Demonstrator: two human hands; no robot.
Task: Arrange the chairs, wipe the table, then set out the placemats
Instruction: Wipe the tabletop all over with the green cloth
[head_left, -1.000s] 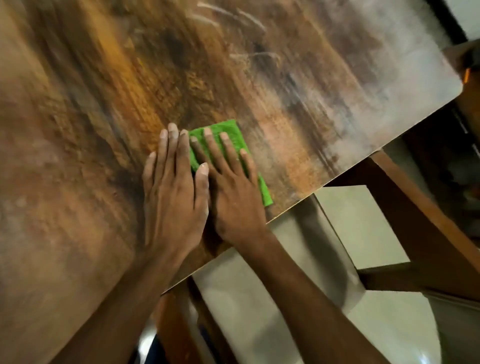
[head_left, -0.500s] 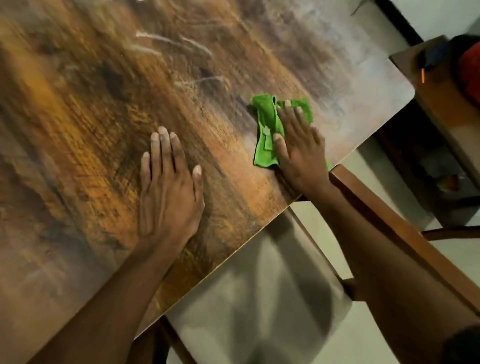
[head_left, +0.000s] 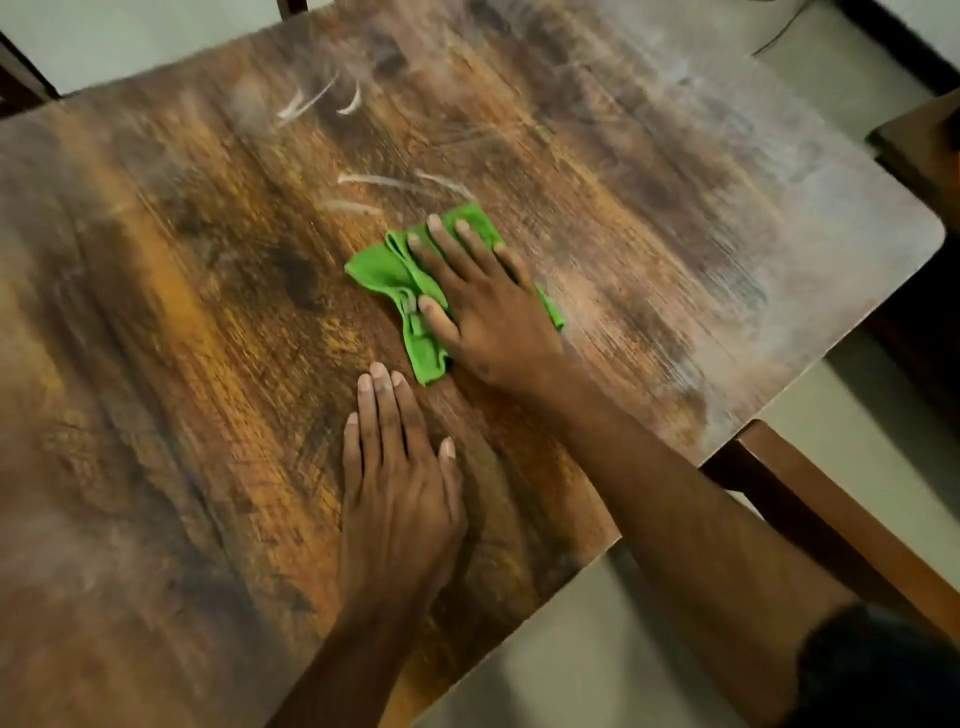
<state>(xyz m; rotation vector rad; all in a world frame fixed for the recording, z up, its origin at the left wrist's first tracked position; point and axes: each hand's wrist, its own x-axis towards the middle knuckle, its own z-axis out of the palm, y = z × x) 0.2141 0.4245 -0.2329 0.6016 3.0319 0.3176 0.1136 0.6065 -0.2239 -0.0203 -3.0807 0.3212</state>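
right hand (head_left: 488, 317) flat with straight fingers pressing crumpled green cloth (head_left: 400, 291) onto worn brown wooden table (head_left: 182, 312), left hand (head_left: 400, 499) flat, fingers straight, just beside cloth

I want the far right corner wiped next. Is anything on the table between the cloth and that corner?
Nothing visible. The right hand presses the cloth flat mid-table, and the table from there to the corner shows only bare, streaked wood. The left hand rests nearer, out of that path.

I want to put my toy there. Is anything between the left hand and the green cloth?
No. The head view shows only bare table between the left hand and cloth.
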